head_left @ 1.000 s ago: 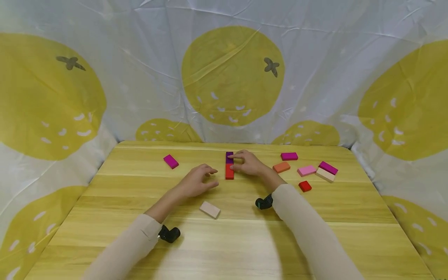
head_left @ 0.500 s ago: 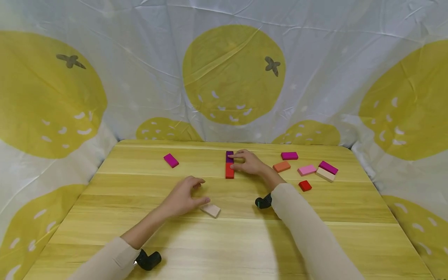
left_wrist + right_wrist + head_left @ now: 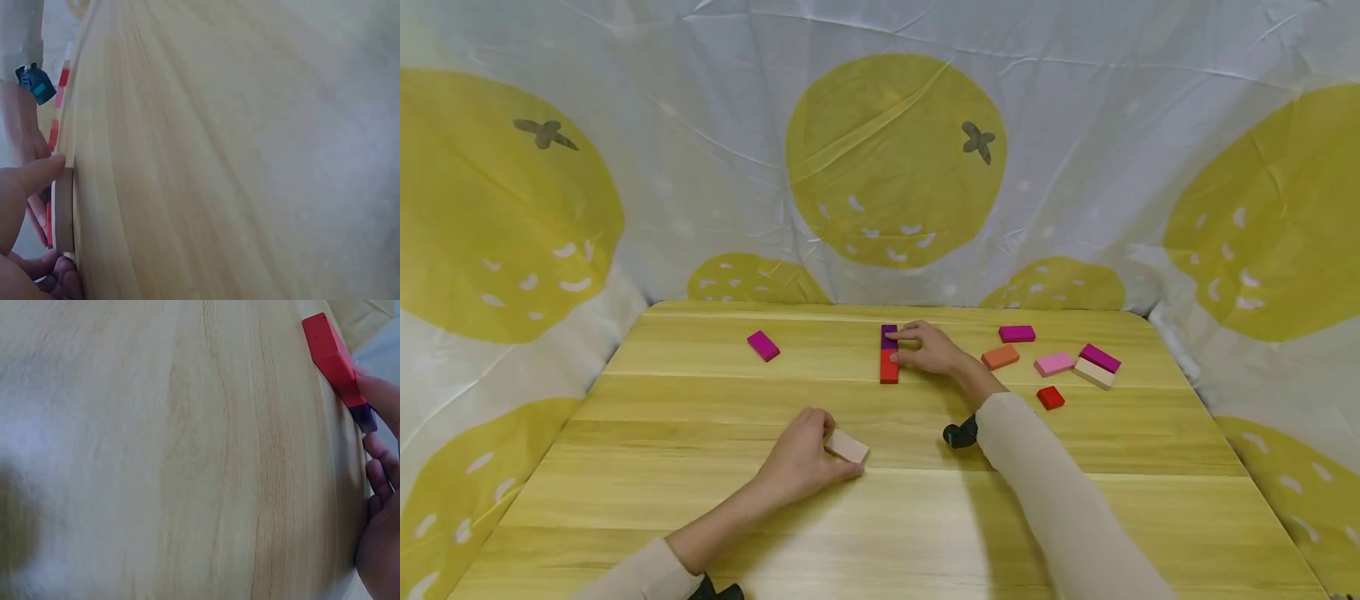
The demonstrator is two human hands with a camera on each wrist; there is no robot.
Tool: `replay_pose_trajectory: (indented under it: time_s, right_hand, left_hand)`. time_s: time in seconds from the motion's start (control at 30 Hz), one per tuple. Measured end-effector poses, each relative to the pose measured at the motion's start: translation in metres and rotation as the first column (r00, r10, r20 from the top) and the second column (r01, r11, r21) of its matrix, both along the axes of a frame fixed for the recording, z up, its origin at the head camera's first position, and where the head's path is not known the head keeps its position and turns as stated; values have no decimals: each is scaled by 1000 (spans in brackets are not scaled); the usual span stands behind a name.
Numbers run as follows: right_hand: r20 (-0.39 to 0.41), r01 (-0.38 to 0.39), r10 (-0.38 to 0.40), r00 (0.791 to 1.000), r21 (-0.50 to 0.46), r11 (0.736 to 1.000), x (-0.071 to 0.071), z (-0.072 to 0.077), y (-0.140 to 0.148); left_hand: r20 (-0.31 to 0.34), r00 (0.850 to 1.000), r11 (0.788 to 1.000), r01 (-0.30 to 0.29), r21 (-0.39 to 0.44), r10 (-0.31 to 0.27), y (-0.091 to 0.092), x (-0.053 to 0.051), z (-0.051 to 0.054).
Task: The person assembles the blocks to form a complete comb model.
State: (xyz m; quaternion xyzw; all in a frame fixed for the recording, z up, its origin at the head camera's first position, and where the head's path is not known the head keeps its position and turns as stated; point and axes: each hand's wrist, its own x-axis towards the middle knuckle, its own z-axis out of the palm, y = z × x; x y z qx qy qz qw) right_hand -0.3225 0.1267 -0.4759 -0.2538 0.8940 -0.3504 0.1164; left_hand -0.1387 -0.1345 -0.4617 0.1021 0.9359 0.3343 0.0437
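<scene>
In the head view, my left hand (image 3: 801, 457) pinches a beige wooden block (image 3: 847, 447) by its two ends, thumb at the near right and fingers at the far left. That block (image 3: 64, 215) lies low at the tabletop in the left wrist view. Farther back, my right hand (image 3: 928, 348) touches two blocks set end to end. Its extended index finger rests on the purple block (image 3: 889, 331) and its thumb on the red block (image 3: 889, 372). In the right wrist view the thumb lies against the red block (image 3: 331, 359), while the purple one (image 3: 364, 419) is partly hidden.
A magenta block (image 3: 763, 346) lies at the back left. On the right are another magenta block (image 3: 1017, 334), an orange block (image 3: 1001, 357), a pink block (image 3: 1054, 364), a small red block (image 3: 1051, 397), and a magenta block (image 3: 1101, 358) beside a beige block (image 3: 1093, 373).
My left hand has moved from beside the red block toward the near side and now grips the beige block. The right hand stays on the purple and red blocks.
</scene>
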Motion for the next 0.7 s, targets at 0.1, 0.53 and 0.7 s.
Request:
replay_pose_trajectory:
  time_s: [0.1,0.53,0.7]
  right_hand:
    - [1,1,-1,1000,2,1000,0,-1,0]
    - [-6,9,-10,1000,-21,1000,2,0,1]
    - [4,11,-11,1000,-22,1000,1,1,0]
  left_hand:
    - [-9,1000,1000,-8,1,8,0,0,-1]
    - [-38,998,997,56,47,-55,0,-8,-2]
    - [-59,992,989,113,92,-108,0,-17,-2]
